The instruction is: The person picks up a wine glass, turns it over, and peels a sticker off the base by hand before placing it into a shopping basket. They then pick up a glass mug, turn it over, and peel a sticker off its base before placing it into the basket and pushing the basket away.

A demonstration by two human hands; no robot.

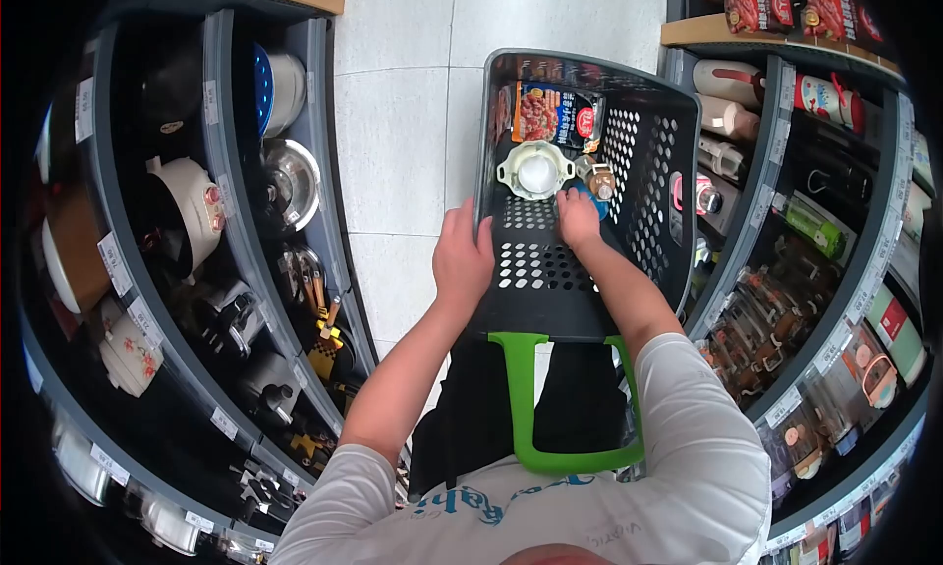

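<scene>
A dark grey shopping basket [496, 314] with holes in its walls and a green handle [524, 408] lies in front of me. My left hand [463, 255] rests at the basket's left rim, fingers apart. Inside the basket my right hand [580, 216] touches or holds something beside a blue item [595, 199]; its fingertips are partly hidden. Just left of that hand sits a pale two-handled bowl [539, 172]. A small brown-capped container [599, 180] stands to its right. Printed food packets [557, 118] lie at the basket's far end.
Shelves on the left hold a white cooker [185, 211], a steel pot [292, 184] and utensils. On the right, shelves [776, 133] carry bottles, boxed cups and red packets [758, 3]. Pale floor tiles [393, 152] show between the left shelves and the basket.
</scene>
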